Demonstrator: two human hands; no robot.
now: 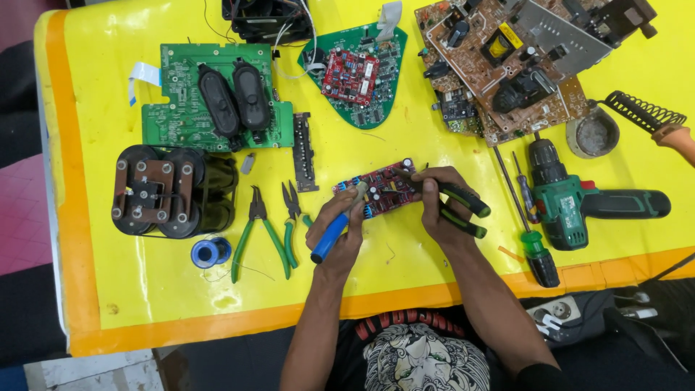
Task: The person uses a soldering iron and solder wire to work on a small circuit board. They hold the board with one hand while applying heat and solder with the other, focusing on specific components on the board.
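Two hands work one red circuit board (382,190): left hand (337,228) grips a blue-handled soldering iron (331,236). Right hand (438,206) clasps green-black pliers (455,203); green cordless drill (579,204) lies beside.

table: glossy yellow top (449,253), orange edge band | floor: pink tiles (22,217) at left | light: bright, even

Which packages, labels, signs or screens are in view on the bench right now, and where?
No packages, signs or screens show.
Yellow label: on the transformer of the brown circuit board, top right; small, rectangular.
White label: on the small red board atop the green teardrop board, top centre; small rectangle.
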